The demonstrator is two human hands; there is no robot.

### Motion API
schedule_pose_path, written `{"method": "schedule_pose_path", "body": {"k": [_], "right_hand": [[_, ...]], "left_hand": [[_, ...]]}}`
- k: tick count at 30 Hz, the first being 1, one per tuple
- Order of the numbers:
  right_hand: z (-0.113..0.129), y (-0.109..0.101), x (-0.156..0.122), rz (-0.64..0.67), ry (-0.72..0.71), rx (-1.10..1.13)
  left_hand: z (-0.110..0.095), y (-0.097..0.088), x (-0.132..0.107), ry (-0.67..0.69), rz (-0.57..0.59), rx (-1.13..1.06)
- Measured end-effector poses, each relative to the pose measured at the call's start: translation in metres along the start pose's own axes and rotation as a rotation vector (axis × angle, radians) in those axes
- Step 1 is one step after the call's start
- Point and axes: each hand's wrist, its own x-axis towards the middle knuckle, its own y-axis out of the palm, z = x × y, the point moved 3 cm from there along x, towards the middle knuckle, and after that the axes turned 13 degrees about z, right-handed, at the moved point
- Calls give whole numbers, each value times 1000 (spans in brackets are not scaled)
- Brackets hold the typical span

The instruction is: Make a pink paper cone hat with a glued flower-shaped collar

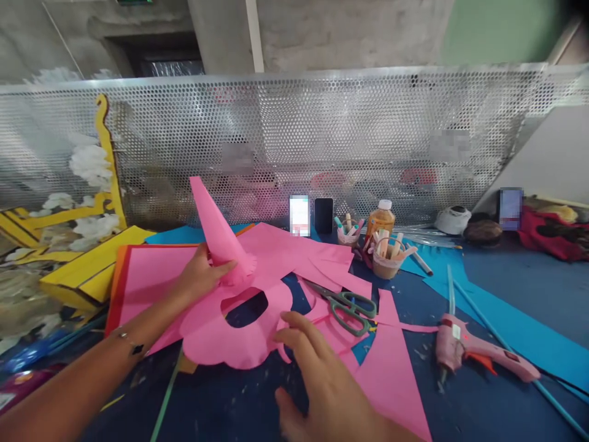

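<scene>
My left hand (202, 273) is closed around the base of a tall pink paper cone (216, 230). The cone tilts to the left and meets a pink paper mask (248, 356), which has a large eye hole and a scalloped lower edge. At the mask's right edge hovers my right hand (322, 380), its fingers curved and apart with nothing between them; whether a fingertip touches the paper I cannot tell. Just beyond it, green-handled scissors (347, 310) rest on pink paper scraps (386, 362).
A pink glue gun (460, 347) lies at right with glue sticks nearby. Behind are two small baskets (387, 264) of markers, a bottle (381, 220) and two phones (324, 216). Yellow cardboard (92, 270) stands at left; a perforated metal panel (313, 135) closes the back.
</scene>
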Motion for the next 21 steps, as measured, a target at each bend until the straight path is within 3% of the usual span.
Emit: {"method": "schedule_pose_path", "body": {"k": [3, 6, 10, 12, 16, 19, 21], "right_hand": [[2, -4, -1, -11, 37, -31], [6, -9, -2, -9, 26, -102], [26, -26, -4, 19, -106, -335], [37, -43, -13, 69, -102, -491], [29, -102, -56, 20, 215, -702], [-5, -145, -105, -1, 539, -795], [-33, -163, -135, 2, 666, -813]], "left_hand": [[-6, -1, -4, -23, 44, -68], [-6, -4, -8, -31, 4, -110], [3, -6, -23, -81, -73, -62], [1, -7, -35, -55, -68, -7], [-20, -7, -70, 205, -59, 254], [-34, 4, -96, 393, 184, 361], [-39, 14, -108, 508, 303, 473]]}}
